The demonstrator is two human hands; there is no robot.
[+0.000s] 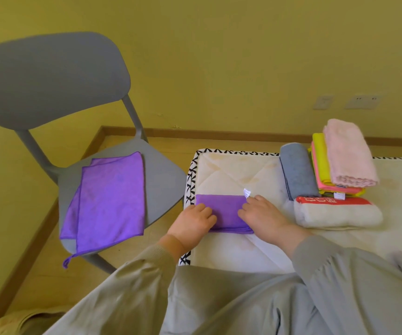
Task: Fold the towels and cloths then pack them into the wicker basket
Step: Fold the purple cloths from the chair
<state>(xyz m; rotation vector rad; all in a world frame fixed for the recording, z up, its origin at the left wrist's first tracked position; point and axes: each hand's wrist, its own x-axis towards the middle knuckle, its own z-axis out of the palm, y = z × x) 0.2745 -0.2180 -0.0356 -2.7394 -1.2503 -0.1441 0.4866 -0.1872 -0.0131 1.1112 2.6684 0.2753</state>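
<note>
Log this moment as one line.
stage: folding | left hand: presses folded cloth | right hand: presses it too | chair: second purple cloth | mattress: folded pile

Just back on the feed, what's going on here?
The person's left hand and right hand rest on a folded purple cloth on the mattress, seemingly pressing it flat. A second purple cloth lies loosely folded on the grey chair. To their right sit finished pieces: a grey towel, a pink towel atop yellow and pink cloths, and a white towel with a red band. No wicker basket is in view.
</note>
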